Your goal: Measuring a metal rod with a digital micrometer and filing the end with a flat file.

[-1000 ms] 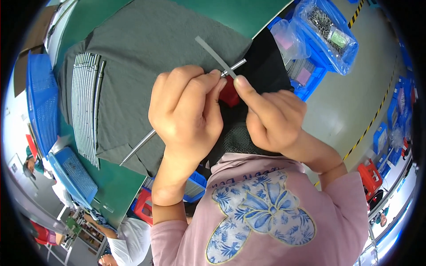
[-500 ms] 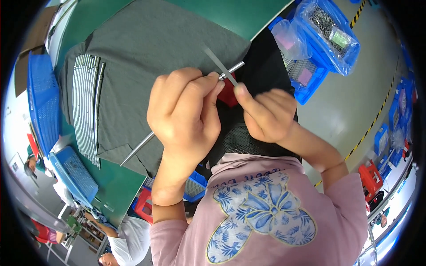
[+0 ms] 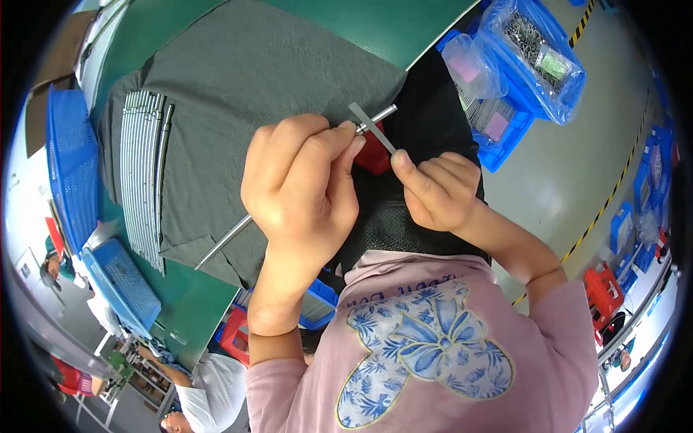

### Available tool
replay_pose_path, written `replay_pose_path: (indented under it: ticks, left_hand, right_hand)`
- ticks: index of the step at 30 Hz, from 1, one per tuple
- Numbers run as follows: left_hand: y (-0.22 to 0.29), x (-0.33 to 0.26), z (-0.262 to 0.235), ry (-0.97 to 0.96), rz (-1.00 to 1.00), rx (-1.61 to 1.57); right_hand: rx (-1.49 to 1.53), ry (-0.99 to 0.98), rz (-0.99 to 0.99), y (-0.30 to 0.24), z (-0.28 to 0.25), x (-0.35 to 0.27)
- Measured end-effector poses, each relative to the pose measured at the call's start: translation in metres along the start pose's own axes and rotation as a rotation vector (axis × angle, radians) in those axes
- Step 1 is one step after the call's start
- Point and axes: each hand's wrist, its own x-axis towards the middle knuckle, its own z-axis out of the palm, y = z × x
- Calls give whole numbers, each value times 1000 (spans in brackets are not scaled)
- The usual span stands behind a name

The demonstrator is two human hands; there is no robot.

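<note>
My left hand is closed around a slim shiny metal rod, pinching it near its upper end between thumb and forefinger. The rod's middle is hidden by the hand, and its long lower part slants over the grey cloth. In my closed right hand is a narrow flat file, gripped at its near end under the thumb. The file crosses the rod just beyond my left fingertips, close to a grooved part. To the left, a row of similar metal rods lies side by side on the grey cloth.
A green table lies under the cloth. Blue baskets stand at the left. At the right are blue bins, one lined with plastic and holding many small metal parts. A person in white sits at lower left.
The file has slid across the rod toward the lower right, with my right hand shifting slightly away and down. My left hand and the rod stay almost in place.
</note>
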Motion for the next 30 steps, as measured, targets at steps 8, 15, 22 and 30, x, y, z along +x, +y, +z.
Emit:
replay_pose_path:
  ticks: [8, 15, 22, 30]
  left_hand:
    - [1, -1, -1, -2, -3, -1]
    - [-2, 0, -1, 1, -12, -14]
    - [0, -6, -3, -47, -41, 59]
    - [2, 0, -7, -91, -89, 44]
  right_hand:
    - [-9, 29, 16, -8, -1, 9]
    - [-22, 65, -43, -2, 2, 20]
    - [348, 141, 415, 7, -18, 2]
    - [1110, 231, 1034, 14, 9, 52]
